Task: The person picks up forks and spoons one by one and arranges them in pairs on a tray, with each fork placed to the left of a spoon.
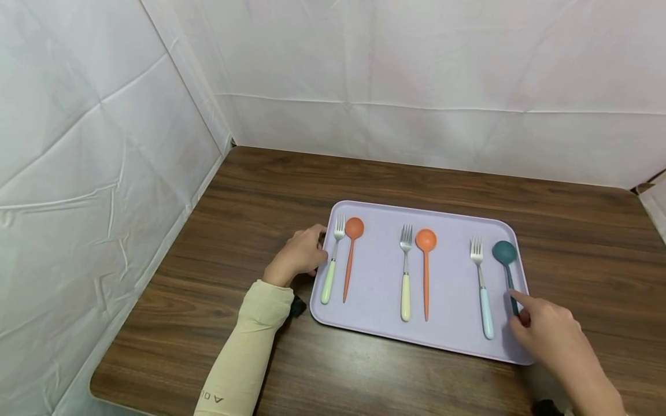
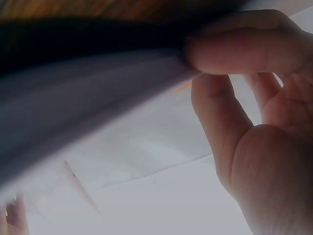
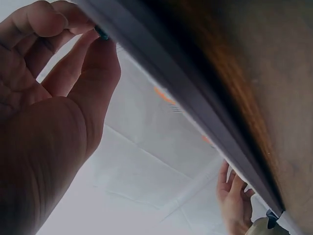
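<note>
A pale lilac tray (image 1: 380,260) lies on the table, bearing three forks and three spoons. Its left rim is pinched between the thumb and fingers of my left hand (image 1: 302,252), seen close up in the left wrist view. At the tray's right side, my right hand (image 1: 552,330) pinches the handle of a dark teal spoon (image 1: 504,252). Just left of that spoon is a fork with a light blue handle (image 1: 486,312). The nearest fork to my left hand has a light green handle (image 1: 328,283), with a red-orange spoon (image 1: 354,227) beside it.
Mid-tray lie a fork with a pale yellow handle (image 1: 405,297) and an orange spoon (image 1: 426,240). Under the tray is a dark wooden table (image 1: 208,277). White cloth (image 1: 416,75) hangs behind the table and along its left side.
</note>
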